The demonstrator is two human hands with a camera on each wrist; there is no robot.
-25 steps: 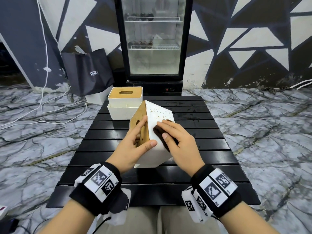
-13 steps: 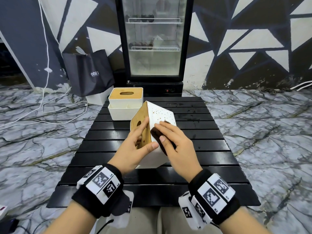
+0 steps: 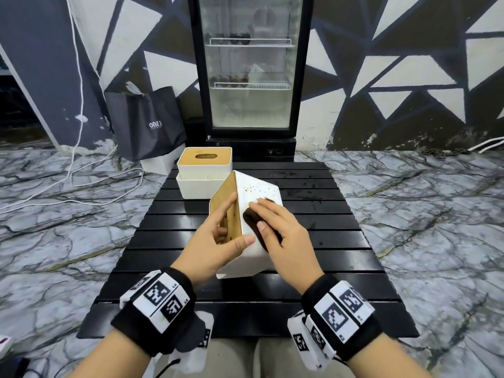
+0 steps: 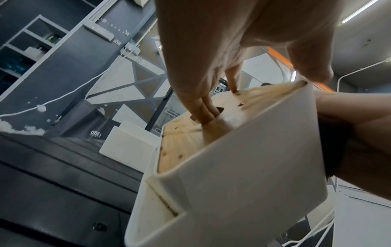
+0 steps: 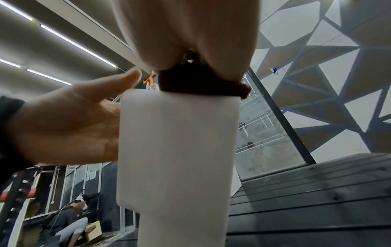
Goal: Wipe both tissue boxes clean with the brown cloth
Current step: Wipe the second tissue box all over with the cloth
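Note:
A white tissue box [image 3: 253,257] with a wooden lid stands tilted on one edge in the middle of the black slatted table [image 3: 313,241]. My left hand [image 3: 229,227] grips it: fingers [image 4: 203,113] hooked in the lid's slot, thumb on the lid's edge. My right hand [image 3: 270,219] presses the brown cloth [image 3: 251,218] with straight fingers against the box's speckled white side. In the right wrist view the cloth [image 5: 198,81] lies between palm and box [image 5: 177,150]. The second tissue box [image 3: 204,170] stands upright at the table's back left.
A black paper bag [image 3: 147,124] and a glass-door fridge [image 3: 251,77] stand behind the table. White cables [image 3: 81,186] trail over the marble floor on the left. Wet marks [image 3: 300,181] show on the slats at the back right.
My right hand has slid the cloth slightly leftward on the box's side. The left hand keeps the same hold and the box stays tilted.

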